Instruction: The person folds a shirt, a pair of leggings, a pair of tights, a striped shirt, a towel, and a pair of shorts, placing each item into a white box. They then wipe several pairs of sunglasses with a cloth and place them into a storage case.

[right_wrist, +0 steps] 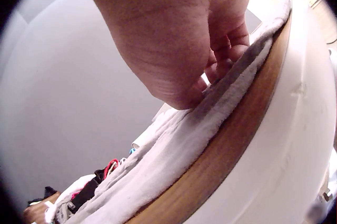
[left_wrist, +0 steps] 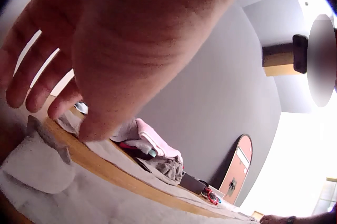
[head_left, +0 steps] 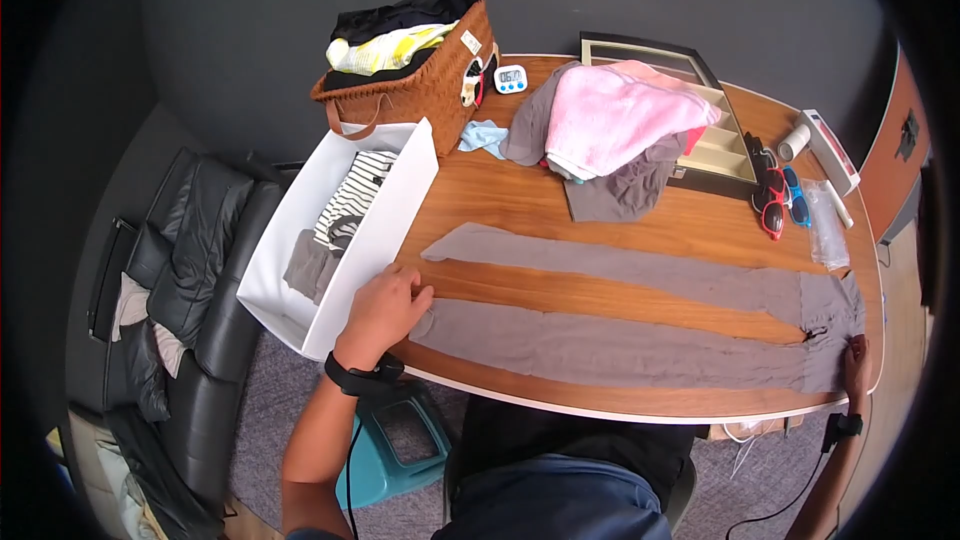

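Grey trousers (head_left: pixel 600 345) lie spread lengthwise across the wooden table, their legs apart and their waist at the right. By the end of the nearer leg is the left hand (head_left: pixel 385 305); in the left wrist view its fingers (left_wrist: pixel 47 76) hang loosely bent above the cloth (left_wrist: pixel 39 166), holding nothing. At the waist's near corner, the right hand (head_left: pixel 857 368) pinches the cloth. The right wrist view shows that hand (right_wrist: pixel 179 40) with its thumb and bent fingers on the grey fabric (right_wrist: pixel 184 145) along the table edge; the exact fingertip contact is partly hidden.
A white bin (head_left: pixel 375 245) with folded clothes stands left, a brown basket (head_left: pixel 420 95) of clothes behind it. Pink cloth (head_left: pixel 620 115) covers part of a compartment case (head_left: pixel 725 155). Sunglasses (head_left: pixel 772 202), a plastic sleeve (head_left: pixel 825 225) and a timer (head_left: pixel 510 79) also lie about.
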A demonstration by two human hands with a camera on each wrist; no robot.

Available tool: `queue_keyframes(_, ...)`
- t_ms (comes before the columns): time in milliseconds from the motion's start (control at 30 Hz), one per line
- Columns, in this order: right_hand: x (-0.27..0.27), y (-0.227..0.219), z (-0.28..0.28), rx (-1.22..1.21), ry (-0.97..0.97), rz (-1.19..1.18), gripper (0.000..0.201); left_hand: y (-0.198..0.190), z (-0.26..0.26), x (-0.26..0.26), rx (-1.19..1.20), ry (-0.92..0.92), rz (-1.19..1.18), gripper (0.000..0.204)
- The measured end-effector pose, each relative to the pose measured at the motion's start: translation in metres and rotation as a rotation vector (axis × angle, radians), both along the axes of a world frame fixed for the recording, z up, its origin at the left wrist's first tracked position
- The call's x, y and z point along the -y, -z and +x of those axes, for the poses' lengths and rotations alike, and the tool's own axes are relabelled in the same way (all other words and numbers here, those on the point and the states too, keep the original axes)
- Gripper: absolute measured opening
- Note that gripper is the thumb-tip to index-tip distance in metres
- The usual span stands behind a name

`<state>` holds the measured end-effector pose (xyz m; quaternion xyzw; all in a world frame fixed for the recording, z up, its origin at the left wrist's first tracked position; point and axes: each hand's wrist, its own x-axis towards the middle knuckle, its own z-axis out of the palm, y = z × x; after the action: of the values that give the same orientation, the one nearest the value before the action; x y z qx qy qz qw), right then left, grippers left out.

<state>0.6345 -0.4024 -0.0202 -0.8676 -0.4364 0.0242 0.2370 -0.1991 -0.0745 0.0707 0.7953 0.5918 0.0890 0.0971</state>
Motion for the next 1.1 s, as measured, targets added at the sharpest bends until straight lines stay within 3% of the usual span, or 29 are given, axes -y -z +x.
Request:
queue_keyframes(167,0.0,0.001,0.0,-0.022,0.007,0.03,0.02,-0.003,-0.005,0.006,0.067,0.059,-0.137,0.02)
queue_keyframes(233,0.001,0.002,0.005,-0.015,0.004,0.018,0.023,-0.003,-0.009,0.006,-0.046,0.003,-0.033,0.024)
queue_keyframes(433,0.006,0.01,0.024,0.029,-0.02,-0.001,0.022,-0.006,0.009,-0.007,-0.006,0.02,0.079,0.034)
queue_keyframes(500,0.013,0.06,0.059,-0.261,0.016,0.388,0.025,0.007,0.001,-0.017,0.038,0.08,0.196,0.036)
queue_keyframes(533,-0.001,0.015,0.005,-0.335,-0.067,0.209,0.016,0.018,0.007,-0.028,0.107,0.158,0.314,0.038)
queue_keyframes(567,-0.025,-0.048,-0.048,-0.046,0.086,-0.333,0.01,0.026,0.005,-0.034,0.16,0.143,0.262,0.037)
queue_keyframes(600,-0.021,-0.051,-0.048,-0.05,0.062,-0.233,0.012,0.024,0.011,-0.036,0.223,0.153,0.224,0.03)
queue_keyframes(633,-0.018,-0.057,-0.049,0.155,0.007,-0.095,0.016,0.03,0.012,-0.047,0.235,0.136,0.137,0.022)
queue_keyframes(667,-0.026,-0.074,-0.055,0.239,0.042,-0.154,0.022,0.04,0.009,-0.055,0.237,0.139,0.232,0.014)
queue_keyframes(700,-0.034,-0.093,-0.072,0.212,0.062,-0.076,0.024,0.034,0.009,-0.055,0.117,0.133,0.298,0.009)
queue_keyframes(867,-0.053,-0.094,-0.032,-0.176,0.14,0.109,0.035,0.014,0.017,-0.053,0.401,0.081,0.19,0.008)
queue_keyframes(1100,-0.109,-0.06,0.005,-0.174,0.172,0.145,0.056,0.01,-0.002,-0.058,0.675,0.044,-0.067,0.019)
